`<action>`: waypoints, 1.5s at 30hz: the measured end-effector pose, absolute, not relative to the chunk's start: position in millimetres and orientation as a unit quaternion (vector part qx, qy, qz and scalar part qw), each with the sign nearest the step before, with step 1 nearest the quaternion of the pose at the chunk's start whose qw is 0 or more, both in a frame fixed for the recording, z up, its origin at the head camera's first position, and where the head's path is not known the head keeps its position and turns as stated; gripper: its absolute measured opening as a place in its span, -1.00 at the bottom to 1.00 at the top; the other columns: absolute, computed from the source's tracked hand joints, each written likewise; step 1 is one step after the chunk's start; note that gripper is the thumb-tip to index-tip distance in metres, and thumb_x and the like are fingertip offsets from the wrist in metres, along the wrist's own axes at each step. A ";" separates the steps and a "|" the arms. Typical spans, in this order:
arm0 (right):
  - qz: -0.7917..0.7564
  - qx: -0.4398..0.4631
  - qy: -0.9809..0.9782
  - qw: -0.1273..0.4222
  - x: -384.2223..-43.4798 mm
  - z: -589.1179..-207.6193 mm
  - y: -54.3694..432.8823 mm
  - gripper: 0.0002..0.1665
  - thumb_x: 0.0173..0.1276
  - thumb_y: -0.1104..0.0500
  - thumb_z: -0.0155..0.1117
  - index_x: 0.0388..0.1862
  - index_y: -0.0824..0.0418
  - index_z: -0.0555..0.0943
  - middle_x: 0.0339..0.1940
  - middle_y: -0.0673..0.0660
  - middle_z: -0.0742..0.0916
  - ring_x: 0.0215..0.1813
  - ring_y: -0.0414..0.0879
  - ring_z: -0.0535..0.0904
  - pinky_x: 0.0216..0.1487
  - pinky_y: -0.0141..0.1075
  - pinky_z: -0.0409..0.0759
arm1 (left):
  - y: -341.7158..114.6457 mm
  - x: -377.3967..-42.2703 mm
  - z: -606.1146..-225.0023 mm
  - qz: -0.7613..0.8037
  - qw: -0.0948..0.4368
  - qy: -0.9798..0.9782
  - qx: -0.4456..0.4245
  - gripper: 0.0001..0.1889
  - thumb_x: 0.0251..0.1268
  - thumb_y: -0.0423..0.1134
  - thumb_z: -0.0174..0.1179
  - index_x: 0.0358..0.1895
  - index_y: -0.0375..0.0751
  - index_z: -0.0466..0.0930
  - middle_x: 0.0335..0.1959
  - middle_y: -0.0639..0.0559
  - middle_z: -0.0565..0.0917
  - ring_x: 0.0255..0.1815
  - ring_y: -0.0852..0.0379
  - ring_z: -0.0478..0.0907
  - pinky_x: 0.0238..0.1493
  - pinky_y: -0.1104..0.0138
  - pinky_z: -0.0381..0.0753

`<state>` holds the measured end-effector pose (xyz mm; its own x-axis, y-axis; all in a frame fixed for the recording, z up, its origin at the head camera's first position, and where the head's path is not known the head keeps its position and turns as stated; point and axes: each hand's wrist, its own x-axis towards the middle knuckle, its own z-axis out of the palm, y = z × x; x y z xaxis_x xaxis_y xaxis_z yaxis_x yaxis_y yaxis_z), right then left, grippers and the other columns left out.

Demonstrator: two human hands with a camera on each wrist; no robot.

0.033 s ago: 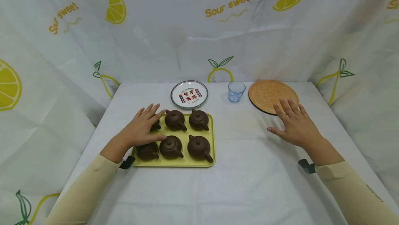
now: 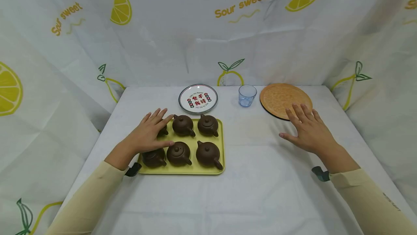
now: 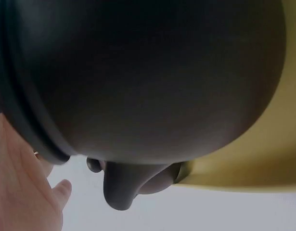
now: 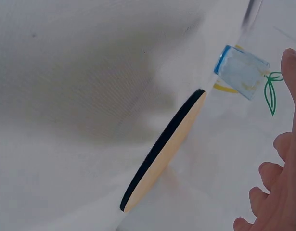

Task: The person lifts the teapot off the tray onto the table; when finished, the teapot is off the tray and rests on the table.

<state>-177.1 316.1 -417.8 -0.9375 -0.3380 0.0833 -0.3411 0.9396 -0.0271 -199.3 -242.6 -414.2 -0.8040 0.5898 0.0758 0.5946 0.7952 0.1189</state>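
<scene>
- While the left hand (image 2: 148, 133) hangs over the left part of the yellow tray (image 2: 192, 172), its grip is spread, thumb and fingers apart; whether it touches a teapot cannot be told.
- Six brown teapots (image 2: 178, 154) sit on the tray in two rows of three, the two leftmost partly hidden by that hand.
- One teapot's dark, rounded body fills most of the left wrist view, with the tray's yellow surface at its right.
- Over the right side of the white-covered table (image 2: 247, 195), the right hand (image 2: 307, 130) also has its grip spread, fingers apart, near the round board (image 2: 280, 99).
- Tan on top and dark at the edge, that board lies at the back right.
- Just left of it stands a bluish glass (image 2: 246, 96); further left, behind the tray, lies a white plate (image 2: 185, 101) with red characters.
</scene>
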 end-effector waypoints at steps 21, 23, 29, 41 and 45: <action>0.420 0.095 -0.902 -0.034 -175.6 -444.4 167.0 -0.43 0.45 -0.11 0.17 0.24 0.25 0.48 0.06 0.20 0.65 0.07 0.10 0.56 0.01 -0.02 0.56 | -336.1 -203.4 -443.0 -0.352 -0.215 -0.909 -0.058 -0.29 0.29 -0.09 0.28 0.40 -0.33 0.23 -0.19 -0.18 0.65 -0.31 -0.01 0.60 -0.28 0.19 0.57; 0.487 0.082 -0.866 -0.079 -180.9 -447.5 148.4 -0.53 0.45 -0.05 0.20 0.13 0.26 0.55 -0.10 0.18 0.69 -0.11 0.04 0.61 -0.16 -0.11 0.60 | -337.3 -205.2 -448.9 -0.396 -0.236 -0.885 -0.057 -0.29 0.22 -0.20 0.32 0.38 -0.35 0.25 -0.27 -0.11 0.67 -0.36 0.04 0.60 -0.31 0.24 0.58; 0.541 0.065 -0.826 -0.144 -198.1 -456.3 111.6 -0.60 0.38 -0.01 0.29 -0.03 0.30 0.61 -0.18 0.17 0.67 -0.27 -0.04 0.61 -0.30 -0.23 0.60 | -341.2 -202.8 -458.1 -0.452 -0.239 -0.857 -0.064 -0.22 0.04 -0.39 0.36 0.38 -0.39 0.24 -0.33 -0.07 0.67 -0.37 0.08 0.60 -0.32 0.31 0.58; 0.528 0.027 -0.844 -0.091 -198.6 -460.5 91.1 -0.75 0.41 0.08 0.25 -0.29 0.28 0.62 -0.47 0.12 0.68 -0.46 -0.10 0.61 -0.40 -0.29 0.58 | -350.2 -197.0 -475.7 -0.523 -0.220 -0.820 -0.070 -0.28 0.08 -0.47 0.34 0.36 -0.42 0.26 -0.34 -0.07 0.69 -0.35 0.14 0.64 -0.27 0.34 0.64; 0.571 0.020 -0.817 -0.077 -197.0 -458.4 95.0 -0.76 0.44 0.15 0.22 -0.25 0.36 0.62 -0.37 0.21 0.70 -0.40 -0.05 0.69 -0.30 -0.27 0.65 | -350.8 -198.2 -473.3 -0.522 -0.219 -0.821 -0.074 -0.29 0.09 -0.46 0.33 0.35 -0.42 0.26 -0.34 -0.07 0.69 -0.35 0.13 0.64 -0.27 0.34 0.63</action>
<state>-197.0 95.0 -458.4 -0.9873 -0.1209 -0.1028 0.0552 0.3460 -0.9366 -198.2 -350.8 -473.3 -0.8933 0.3495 -0.2825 -0.1078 0.4436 0.8897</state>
